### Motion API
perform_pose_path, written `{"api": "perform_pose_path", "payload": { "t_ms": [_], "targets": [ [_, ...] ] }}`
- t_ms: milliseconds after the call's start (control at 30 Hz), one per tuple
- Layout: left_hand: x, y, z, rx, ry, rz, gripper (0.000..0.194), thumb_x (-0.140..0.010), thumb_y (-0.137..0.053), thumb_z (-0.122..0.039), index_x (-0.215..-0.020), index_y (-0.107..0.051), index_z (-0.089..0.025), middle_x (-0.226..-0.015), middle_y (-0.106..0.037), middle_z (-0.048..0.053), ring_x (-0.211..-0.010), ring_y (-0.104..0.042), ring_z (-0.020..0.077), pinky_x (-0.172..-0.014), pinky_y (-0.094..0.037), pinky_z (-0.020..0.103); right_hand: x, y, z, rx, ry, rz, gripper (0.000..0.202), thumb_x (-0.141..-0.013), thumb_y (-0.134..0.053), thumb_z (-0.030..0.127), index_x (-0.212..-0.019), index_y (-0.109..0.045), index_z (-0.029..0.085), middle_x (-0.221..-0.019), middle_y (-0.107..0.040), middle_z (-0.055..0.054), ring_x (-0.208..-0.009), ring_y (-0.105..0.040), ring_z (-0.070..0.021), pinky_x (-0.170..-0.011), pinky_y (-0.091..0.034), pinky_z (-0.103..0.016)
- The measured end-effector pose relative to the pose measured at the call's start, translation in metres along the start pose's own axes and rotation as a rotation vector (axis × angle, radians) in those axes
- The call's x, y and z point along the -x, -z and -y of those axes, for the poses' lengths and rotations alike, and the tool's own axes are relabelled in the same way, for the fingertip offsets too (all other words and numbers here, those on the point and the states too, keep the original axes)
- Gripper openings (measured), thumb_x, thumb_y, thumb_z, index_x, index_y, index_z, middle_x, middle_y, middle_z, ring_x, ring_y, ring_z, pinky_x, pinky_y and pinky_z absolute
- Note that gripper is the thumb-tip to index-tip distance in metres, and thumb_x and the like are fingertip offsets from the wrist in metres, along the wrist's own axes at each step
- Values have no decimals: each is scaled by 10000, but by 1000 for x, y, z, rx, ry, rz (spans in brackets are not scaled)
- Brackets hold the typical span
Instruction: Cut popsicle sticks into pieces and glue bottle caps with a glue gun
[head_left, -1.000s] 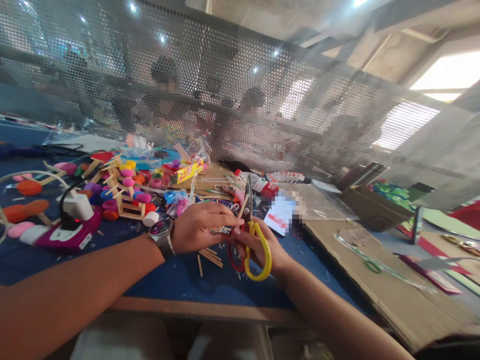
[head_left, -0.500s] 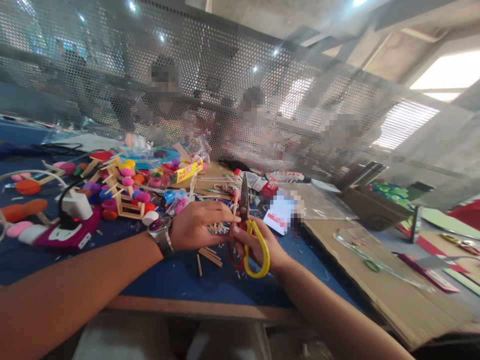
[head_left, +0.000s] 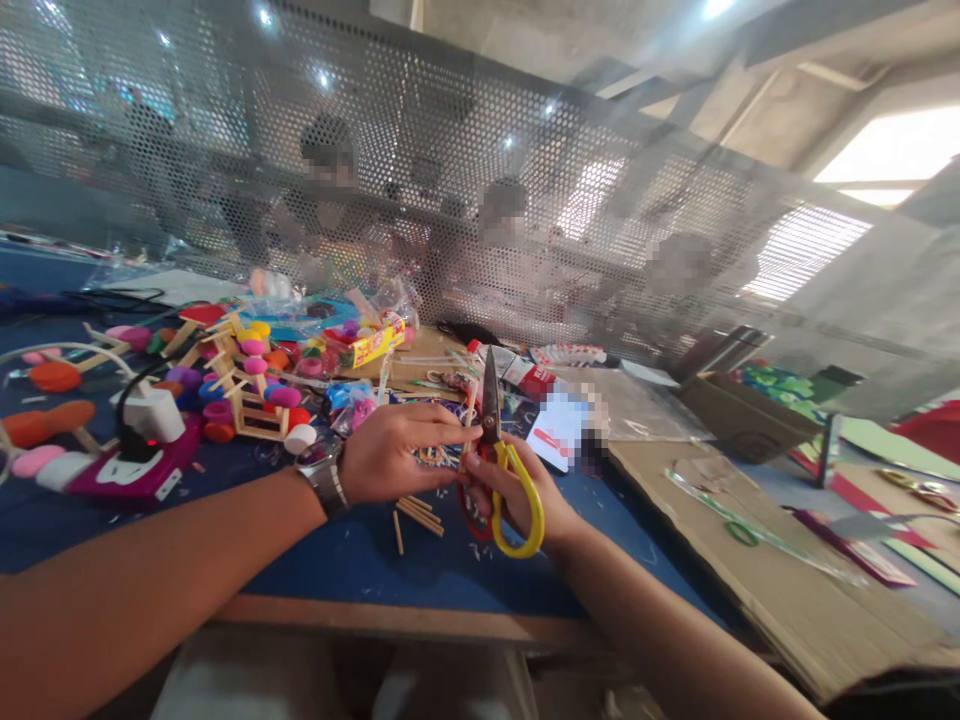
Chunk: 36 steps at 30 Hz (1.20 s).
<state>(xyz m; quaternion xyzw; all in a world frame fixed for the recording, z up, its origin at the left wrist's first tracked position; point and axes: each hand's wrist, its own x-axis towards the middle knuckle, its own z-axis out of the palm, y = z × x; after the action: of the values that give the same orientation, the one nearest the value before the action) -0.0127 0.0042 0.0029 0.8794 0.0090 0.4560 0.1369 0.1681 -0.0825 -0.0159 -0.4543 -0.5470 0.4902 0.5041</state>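
My left hand (head_left: pixel 405 450), with a watch on its wrist, pinches a thin wooden stick (head_left: pixel 470 405) that stands upright between its fingertips. Close beside it, my right hand (head_left: pixel 525 490) is closed on scissors (head_left: pixel 517 540) with yellow and red handles, their blades pointing up and together. The fingertips of both hands meet near the stick's lower end. Several short wooden sticks (head_left: pixel 421 515) lie on the blue table (head_left: pixel 337 570) below my left hand.
Colourful clay pieces and a small stick-built frame (head_left: pixel 259 412) are at the left, near a purple power strip (head_left: pixel 142 470). A lit phone (head_left: pixel 556 430) lies beyond my right hand. Cardboard (head_left: pixel 757 570) covers the right side; a perforated screen (head_left: pixel 420 130) stands behind.
The scissors' handles have shifted slightly to the right and spread a little. My hands otherwise keep almost the same place.
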Motion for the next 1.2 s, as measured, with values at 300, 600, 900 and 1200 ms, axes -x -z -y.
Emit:
{"api": "perform_pose_path", "payload": {
  "t_ms": [300,600,900,1200],
  "targets": [
    [-1,0,-2,-13,-11,-26,348,-821,-784,-268,-1148,-732,-161,-985,-778,98,-856,-738,166,-761,-598,250,-1,1,-2,11,16,16,430,-797,-729,577,-746,-525,202,-474,-537,59,-359,-469,-79,-359,-376,-185],
    [0,-1,1,-17,-6,-9,306,-852,-747,-252,-1149,-727,-178,-989,-774,86,-858,-729,162,-769,-590,255,1,-5,8,83,-8,27,452,-754,-754,590,-772,-524,202,-444,-546,65,-338,-473,-85,-344,-395,-185],
    [1,-3,-1,-64,15,42,382,-875,-703,-216,-1255,-660,-207,-1063,-760,78,-952,-710,179,-855,-572,291,-1,-4,5,24,-2,-3,433,-731,-782,543,-747,-519,200,-413,-511,82,-323,-438,-68,-330,-364,-162],
    [-4,-2,-9,197,446,-5,296,-855,-667,-282,-1101,-711,-123,-937,-756,91,-750,-688,154,-685,-549,259,-4,-3,7,58,-43,-52,421,-703,-785,521,-756,-506,211,-416,-513,85,-315,-437,-84,-317,-386,-185]
  ]
}}
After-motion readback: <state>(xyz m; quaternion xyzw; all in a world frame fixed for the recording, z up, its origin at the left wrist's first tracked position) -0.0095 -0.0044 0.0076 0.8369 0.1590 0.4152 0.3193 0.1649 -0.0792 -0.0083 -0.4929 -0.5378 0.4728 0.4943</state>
